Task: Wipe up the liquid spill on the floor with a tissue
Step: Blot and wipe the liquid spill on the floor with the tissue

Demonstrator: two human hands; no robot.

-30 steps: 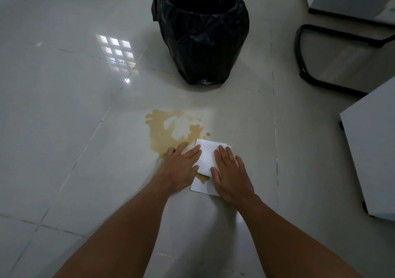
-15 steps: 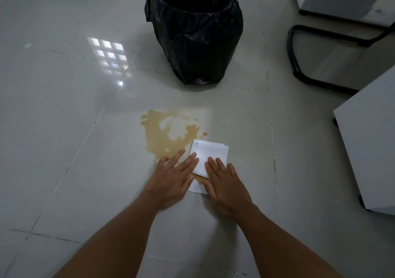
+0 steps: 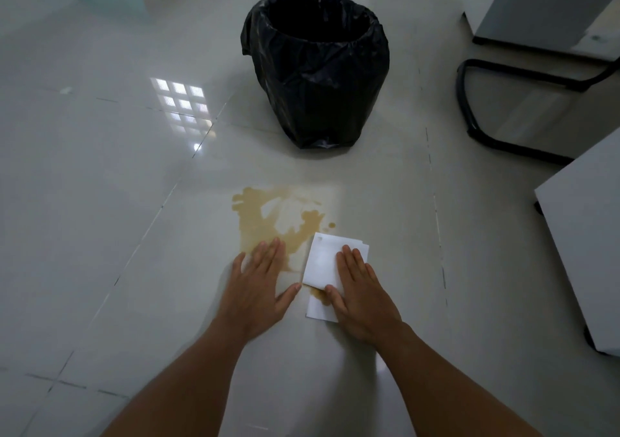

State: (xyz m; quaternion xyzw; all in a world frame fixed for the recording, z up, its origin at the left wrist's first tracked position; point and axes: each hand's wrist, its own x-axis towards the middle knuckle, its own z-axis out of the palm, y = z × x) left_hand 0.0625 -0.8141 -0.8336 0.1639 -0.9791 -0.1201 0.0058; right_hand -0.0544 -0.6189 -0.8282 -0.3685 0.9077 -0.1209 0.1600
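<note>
A brown liquid spill [image 3: 255, 222] lies on the glossy pale tiled floor [image 3: 100, 235]. A folded white tissue [image 3: 322, 262] rests flat at the spill's near right edge, with a brown wet patch soaked into its lower part. My right hand [image 3: 362, 299] lies flat on the tissue's right half and presses it down, thumb at the wet patch. My left hand [image 3: 258, 289] rests flat on the floor just left of the tissue, off it, with its fingertips over the spill's near edge and nothing in it.
A bin lined with a black bag [image 3: 318, 77] stands beyond the spill. A black tubular chair base [image 3: 469, 114] sits at the far right under a grey desk [image 3: 536, 10]. A grey cabinet [image 3: 587, 235] stands close on the right.
My left hand has slid left off the tissue onto the floor at the spill's edge. My right hand stays on the tissue, which now shows more of its left half.
</note>
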